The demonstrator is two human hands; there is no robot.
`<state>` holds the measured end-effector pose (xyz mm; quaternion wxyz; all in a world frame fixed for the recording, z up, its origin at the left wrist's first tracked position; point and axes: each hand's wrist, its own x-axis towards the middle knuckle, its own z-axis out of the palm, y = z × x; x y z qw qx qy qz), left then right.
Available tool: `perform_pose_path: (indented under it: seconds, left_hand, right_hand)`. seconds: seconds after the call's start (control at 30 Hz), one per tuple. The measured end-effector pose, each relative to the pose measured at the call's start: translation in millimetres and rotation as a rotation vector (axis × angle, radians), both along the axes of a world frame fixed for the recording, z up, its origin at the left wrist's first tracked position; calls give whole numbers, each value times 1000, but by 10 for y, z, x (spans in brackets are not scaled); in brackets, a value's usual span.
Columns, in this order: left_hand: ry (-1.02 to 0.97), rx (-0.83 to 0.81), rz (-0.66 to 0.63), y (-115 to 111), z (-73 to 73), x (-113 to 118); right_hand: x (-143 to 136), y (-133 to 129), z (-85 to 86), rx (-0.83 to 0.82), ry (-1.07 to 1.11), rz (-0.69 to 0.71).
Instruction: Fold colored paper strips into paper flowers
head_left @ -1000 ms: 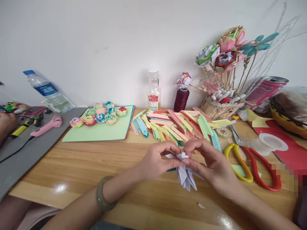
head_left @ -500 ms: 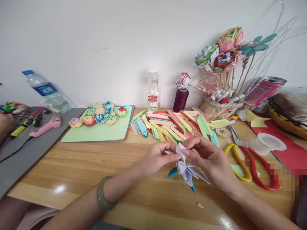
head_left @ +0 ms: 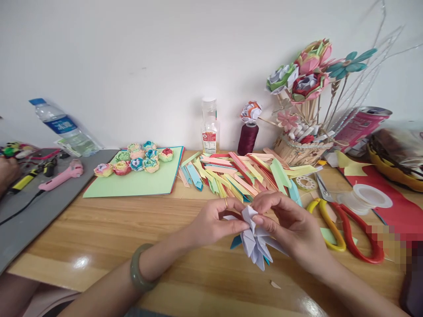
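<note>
Between my two hands is a folded paper flower, with white pointed petals and blue tips showing behind them. My left hand, with a ring on one finger, pinches the flower's upper white fold from the left. From the right, my right hand grips the same fold with thumb and fingertips. Just behind the hands lies a loose heap of folded paper strips in yellow, pink, red, green and blue. Yellow-and-red-handled scissors rest on the table right of my right hand.
Finished paper flowers sit on a green sheet at the left. A glass bottle, a thread spool and a flower basket stand by the wall. A clear spool lies right; another person's hand is far left.
The paper flower has tilted slightly, its white petals pointing further down toward me. Both hands keep their pinch with small finger shifts. The whole view has moved a little.
</note>
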<state>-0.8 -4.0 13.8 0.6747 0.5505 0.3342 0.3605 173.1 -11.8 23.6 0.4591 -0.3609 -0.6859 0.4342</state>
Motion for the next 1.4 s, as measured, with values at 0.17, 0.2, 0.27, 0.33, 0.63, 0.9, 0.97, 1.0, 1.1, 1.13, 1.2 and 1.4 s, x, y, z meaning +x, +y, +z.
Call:
perform_pose_path:
  seconds: [0.17, 0.2, 0.27, 0.33, 0.63, 0.9, 0.97, 1.0, 1.1, 1.13, 1.2, 1.4]
  left_hand:
    - [-3, 95, 28, -4, -16, -11]
    - [1, 92, 35, -4, -15, -15]
    - [7, 71, 44, -3, -9, -21]
    - [15, 39, 49, 1, -2, -23]
    - [-4, -74, 90, 49, -3, -3]
    - [-12, -147, -66, 109, -36, -64]
    - [-18, -158, -51, 115, -45, -63]
    - [-14, -165, -23, 115, -46, -56]
    - [-13, -207, 86, 102, -36, -17]
    - [-19, -222, 115, 96, -29, -2]
    - [-33, -235, 160, 86, -11, 22]
    - [-91, -278, 178, 86, 22, 41]
  right_hand:
    - [59, 49, 41, -79, -108, 68]
    - [69, 58, 48, -86, -117, 79]
    - [85, 74, 56, -103, -129, 104]
    - [90, 88, 62, -136, -140, 133]
    - [46, 133, 64, -441, -19, 207]
    - [15, 118, 79, -520, -2, 182]
    - [8, 110, 76, -512, -5, 170]
    - [7, 107, 73, -506, -15, 163]
    - [18, 111, 65, -468, -59, 158]
    - [23, 115, 63, -458, -70, 164]
    - [35, 128, 59, -455, -73, 184]
    - [49, 159, 38, -506, -23, 207]
